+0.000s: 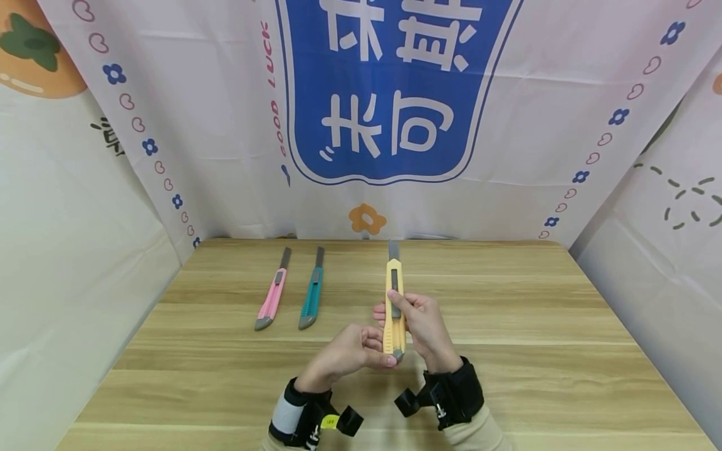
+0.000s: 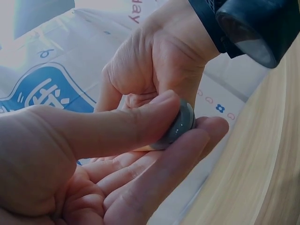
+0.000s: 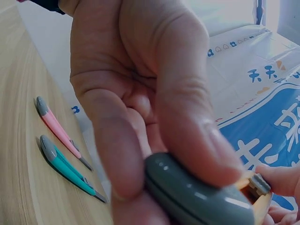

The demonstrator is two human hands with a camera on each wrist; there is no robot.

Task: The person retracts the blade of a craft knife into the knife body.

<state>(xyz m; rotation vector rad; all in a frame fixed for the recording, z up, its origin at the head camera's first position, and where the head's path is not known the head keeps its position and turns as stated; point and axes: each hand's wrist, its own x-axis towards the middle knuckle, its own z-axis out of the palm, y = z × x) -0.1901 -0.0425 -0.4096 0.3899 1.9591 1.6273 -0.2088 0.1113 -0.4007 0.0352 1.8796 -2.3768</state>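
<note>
A yellow utility knife (image 1: 389, 335) points away from me in the head view, its grey blade (image 1: 393, 250) extended at the far end. My left hand (image 1: 352, 351) pinches the grey end cap (image 2: 185, 123) between thumb and fingers. Higher up the body, my right hand (image 1: 425, 322) grips the knife, its thumb lying at the grey slider. To the left on the table lie a teal utility knife (image 1: 312, 297) and a pink utility knife (image 1: 273, 296), both with blades out. In the right wrist view, the left hand and end cap hide much of the yellow body.
The wood-grain table (image 1: 536, 351) runs back to a white printed cloth (image 1: 225, 156) with a blue sign. Cloth also hangs at both sides. Each wrist wears a black strap with a small camera, and these two cameras sit close together below the hands.
</note>
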